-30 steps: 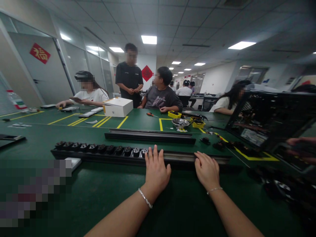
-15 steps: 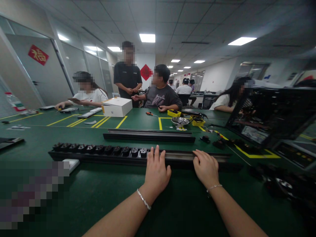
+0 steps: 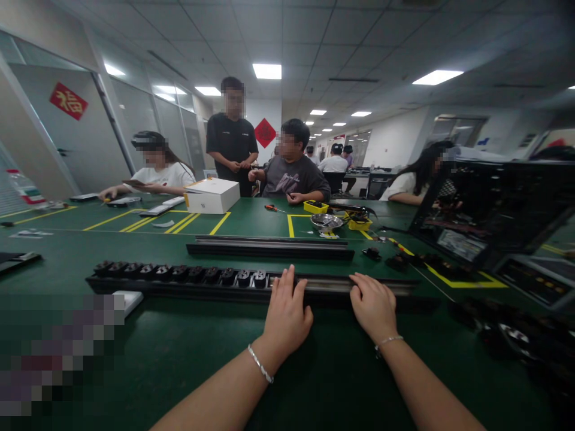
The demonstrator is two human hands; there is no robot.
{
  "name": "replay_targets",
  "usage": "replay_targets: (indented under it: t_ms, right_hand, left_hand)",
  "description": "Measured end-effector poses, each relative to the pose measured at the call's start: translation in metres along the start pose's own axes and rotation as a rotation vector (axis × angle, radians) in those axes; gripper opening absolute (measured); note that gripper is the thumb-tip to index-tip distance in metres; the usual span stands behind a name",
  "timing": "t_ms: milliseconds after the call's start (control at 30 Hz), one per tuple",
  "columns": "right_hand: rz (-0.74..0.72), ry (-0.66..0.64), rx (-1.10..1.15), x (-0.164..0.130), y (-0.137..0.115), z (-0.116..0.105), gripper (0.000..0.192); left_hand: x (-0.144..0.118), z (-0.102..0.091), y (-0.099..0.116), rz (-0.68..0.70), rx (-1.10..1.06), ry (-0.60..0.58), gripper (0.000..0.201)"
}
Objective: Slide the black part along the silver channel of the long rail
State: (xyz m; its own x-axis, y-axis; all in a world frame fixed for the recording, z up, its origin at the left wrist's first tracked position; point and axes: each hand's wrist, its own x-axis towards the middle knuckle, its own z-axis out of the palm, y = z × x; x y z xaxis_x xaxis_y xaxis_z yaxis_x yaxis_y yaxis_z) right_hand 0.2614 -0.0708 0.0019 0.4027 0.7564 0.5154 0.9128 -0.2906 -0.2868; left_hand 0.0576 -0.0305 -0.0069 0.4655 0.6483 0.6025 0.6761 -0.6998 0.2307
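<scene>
A long black rail (image 3: 179, 289) lies crosswise before me. A row of black power socket modules (image 3: 227, 276) fills its left part, while its right part shows a bare metallic channel (image 3: 330, 282). My left hand (image 3: 287, 311) rests over the channel just right of the last module, fingers stretched out and holding nothing. Farther right, my right hand (image 3: 374, 304) has its fingers bent over the rail's near edge, with the thumb on the front side. The fingertips of that hand are partly hidden.
A second black rail (image 3: 269, 248) lies behind. Loose black modules (image 3: 516, 335) are at right, near an open black computer case (image 3: 485, 203). Beyond are a metal bowl (image 3: 326, 223), yellow bins (image 3: 315, 207), a screwdriver (image 3: 272, 208), a white box (image 3: 213, 196) and co-workers.
My left hand has shifted slightly right, away from the last module. My right hand stays at the rail. Across the table, a seated co-worker has drawn one hand back.
</scene>
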Motion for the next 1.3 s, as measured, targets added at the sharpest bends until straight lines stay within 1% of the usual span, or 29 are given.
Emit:
replay_targets:
  t_ms: [233,300,400,467,533,633,767,933,1033,1133,1300]
  right_hand:
    - [-0.020,-0.011,-0.014,0.001,0.000,-0.001,0.044]
    - [-0.021,-0.012,-0.014,0.001,0.001,-0.001,0.044]
    - [-0.024,0.000,-0.009,0.001,0.001,0.000,0.043]
    - [-0.024,0.011,-0.003,0.000,0.002,0.001,0.042]
    - [-0.029,0.018,0.004,0.000,0.002,0.002,0.041]
    - [-0.041,0.040,0.028,-0.001,0.002,0.002,0.038]
    - [-0.109,0.088,0.075,-0.004,-0.003,0.002,0.033]
    - [-0.227,0.150,0.118,-0.008,-0.017,0.002,0.028]
    - [-0.282,0.123,0.141,-0.009,-0.024,0.002,0.027]
    - [-0.338,0.061,0.176,-0.010,-0.028,0.002,0.030]
    - [-0.459,-0.026,0.224,-0.012,-0.034,0.002,0.027]
  left_hand:
    - [0.000,-0.001,0.000,0.027,-0.012,-0.012,0.056]
    - [0.000,0.000,0.000,-0.005,0.013,0.015,0.059]
    - [0.001,0.003,0.000,-0.114,0.076,0.075,0.063]
    - [0.001,0.005,0.000,-0.169,0.110,0.095,0.065]
    - [0.001,0.006,-0.001,-0.188,0.122,0.094,0.066]
    - [0.002,0.005,-0.001,-0.181,0.116,0.081,0.064]
    - [0.002,0.002,0.000,-0.175,0.088,0.054,0.061]
    - [0.002,0.001,0.001,-0.155,0.057,0.051,0.058]
    - [0.001,0.001,0.002,-0.154,0.048,0.049,0.057]
    - [0.002,0.001,0.001,-0.149,0.035,0.038,0.054]
    - [0.002,0.001,0.000,-0.135,0.014,0.026,0.053]
